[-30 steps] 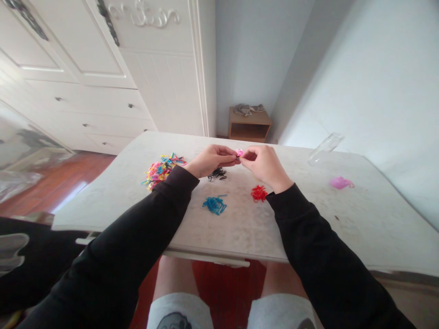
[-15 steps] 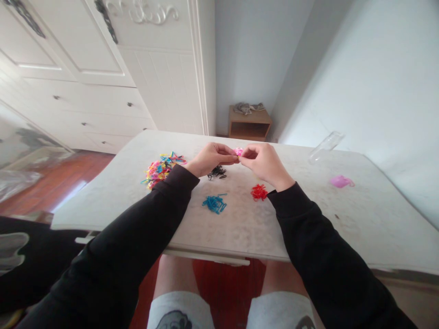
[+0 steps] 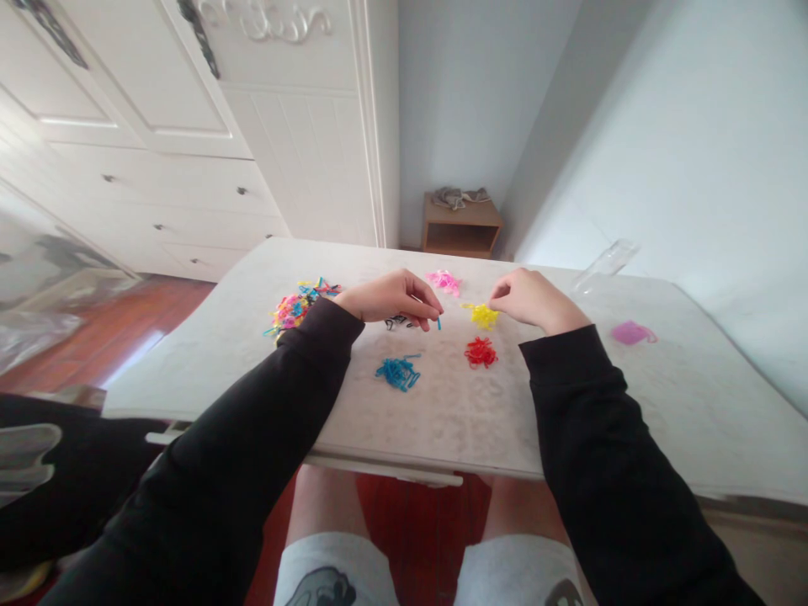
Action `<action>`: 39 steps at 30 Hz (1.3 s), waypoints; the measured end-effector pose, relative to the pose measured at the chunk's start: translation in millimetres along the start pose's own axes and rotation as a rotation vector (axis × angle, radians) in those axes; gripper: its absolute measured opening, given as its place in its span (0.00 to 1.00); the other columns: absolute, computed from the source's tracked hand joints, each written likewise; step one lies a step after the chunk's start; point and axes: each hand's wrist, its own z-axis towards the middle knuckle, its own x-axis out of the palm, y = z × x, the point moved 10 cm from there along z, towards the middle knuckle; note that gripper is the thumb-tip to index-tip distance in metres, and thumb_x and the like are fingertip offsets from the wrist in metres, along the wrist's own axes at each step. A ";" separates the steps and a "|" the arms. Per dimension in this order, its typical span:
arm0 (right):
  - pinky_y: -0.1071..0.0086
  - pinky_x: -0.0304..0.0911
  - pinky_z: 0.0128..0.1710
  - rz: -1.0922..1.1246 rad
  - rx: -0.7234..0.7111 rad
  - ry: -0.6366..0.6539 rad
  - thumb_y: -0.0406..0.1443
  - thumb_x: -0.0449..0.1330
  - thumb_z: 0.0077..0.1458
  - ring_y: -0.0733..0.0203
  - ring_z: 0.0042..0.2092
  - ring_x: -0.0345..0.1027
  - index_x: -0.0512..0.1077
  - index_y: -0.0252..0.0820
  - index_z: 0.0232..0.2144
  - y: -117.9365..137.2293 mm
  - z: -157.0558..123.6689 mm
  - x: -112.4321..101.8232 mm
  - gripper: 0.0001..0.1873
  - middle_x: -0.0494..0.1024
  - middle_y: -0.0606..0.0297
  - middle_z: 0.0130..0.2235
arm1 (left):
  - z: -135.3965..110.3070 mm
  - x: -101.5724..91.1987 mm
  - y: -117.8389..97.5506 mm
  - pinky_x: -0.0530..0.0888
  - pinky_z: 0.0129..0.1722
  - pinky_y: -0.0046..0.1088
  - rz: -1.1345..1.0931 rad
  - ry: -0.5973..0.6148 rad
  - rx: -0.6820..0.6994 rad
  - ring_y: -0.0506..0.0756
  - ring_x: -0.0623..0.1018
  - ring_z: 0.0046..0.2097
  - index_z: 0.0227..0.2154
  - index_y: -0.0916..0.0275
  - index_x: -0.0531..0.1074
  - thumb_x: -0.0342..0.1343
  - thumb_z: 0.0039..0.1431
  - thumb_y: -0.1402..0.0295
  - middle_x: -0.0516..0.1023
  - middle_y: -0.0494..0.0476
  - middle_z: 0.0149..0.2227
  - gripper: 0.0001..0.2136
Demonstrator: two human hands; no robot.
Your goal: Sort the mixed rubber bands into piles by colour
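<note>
My left hand (image 3: 404, 300) is closed in a pinch on a small blue rubber band (image 3: 439, 323), which hangs from the fingertips. Just below and behind its fingers lies a pile of black rubber bands (image 3: 399, 322), partly covered by the hand. My right hand (image 3: 530, 300) has thumb and fingers pressed together at the right edge of a yellow rubber band pile (image 3: 483, 316); whatever they hold is hidden. A pink pile (image 3: 445, 282), a red pile (image 3: 481, 353) and a blue pile (image 3: 399, 373) lie around the hands. Beside my left wrist is a mixed-colour heap (image 3: 296, 310).
A clear plastic tube-like container (image 3: 606, 267) lies at the table's far right edge, with a flat pink-purple item (image 3: 633, 333) nearer. Beyond the white table (image 3: 442, 429) stand a wooden box stand (image 3: 462, 225) and a white cabinet (image 3: 316, 151).
My hands, together over the table before, have moved apart. The right went right and down to the yellow pile, now uncovered. A blue rubber band now shows in my left fingers.
</note>
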 end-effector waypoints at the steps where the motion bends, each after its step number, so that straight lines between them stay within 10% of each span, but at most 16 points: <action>1: 0.64 0.65 0.33 0.004 -0.004 -0.030 0.28 0.68 0.45 0.56 0.31 0.74 0.78 0.42 0.20 1.2 -0.2 -2.5 0.06 0.82 0.59 0.28 | -1.2 2.2 -1.7 0.74 0.26 0.24 0.044 0.033 0.005 0.51 0.79 0.24 0.28 0.64 0.84 0.74 0.45 0.64 0.81 0.59 0.23 0.09; 7: 0.64 0.65 0.33 0.008 -0.058 -0.108 0.33 0.68 0.50 0.56 0.31 0.74 0.79 0.41 0.23 13.0 -1.3 -8.6 0.05 0.82 0.58 0.29 | -12.4 20.1 4.7 0.68 0.19 0.25 0.220 0.291 -0.067 0.50 0.73 0.18 0.25 0.59 0.85 0.76 0.40 0.64 0.78 0.55 0.18 0.09; 13: 0.65 0.63 0.33 0.012 -0.069 -0.099 0.35 0.66 0.52 0.56 0.32 0.74 0.79 0.42 0.25 20.5 -4.3 -7.0 0.06 0.83 0.58 0.31 | -17.3 9.2 5.1 0.71 0.19 0.28 0.263 0.217 -0.103 0.52 0.73 0.17 0.25 0.56 0.85 0.79 0.27 0.69 0.75 0.50 0.15 0.16; 22: 0.66 0.59 0.32 0.069 -0.146 -0.112 0.36 0.65 0.53 0.58 0.30 0.71 0.78 0.41 0.24 40.3 -8.8 -9.6 0.08 0.81 0.60 0.29 | -13.5 7.6 14.6 0.71 0.22 0.25 0.147 0.232 -0.171 0.51 0.76 0.19 0.22 0.61 0.81 0.75 0.42 0.63 0.82 0.57 0.23 0.10; 32: 0.69 0.63 0.35 0.445 -0.471 0.059 0.33 0.65 0.55 0.63 0.31 0.73 0.81 0.39 0.31 104.7 -28.1 5.7 0.05 0.83 0.63 0.31 | -4.6 -10.7 -2.4 0.77 0.27 0.25 0.004 -0.082 -0.009 0.50 0.80 0.25 0.32 0.64 0.74 0.70 0.54 0.58 0.84 0.60 0.30 0.16; 39: 0.68 0.64 0.36 0.320 -0.417 0.000 0.30 0.66 0.53 0.62 0.31 0.73 0.80 0.37 0.27 100.1 -24.2 7.2 0.03 0.82 0.61 0.29 | -5.0 -35.5 -11.5 0.65 0.22 0.22 0.540 -0.168 0.085 0.47 0.71 0.20 0.25 0.66 0.79 0.70 0.49 0.66 0.76 0.51 0.20 0.08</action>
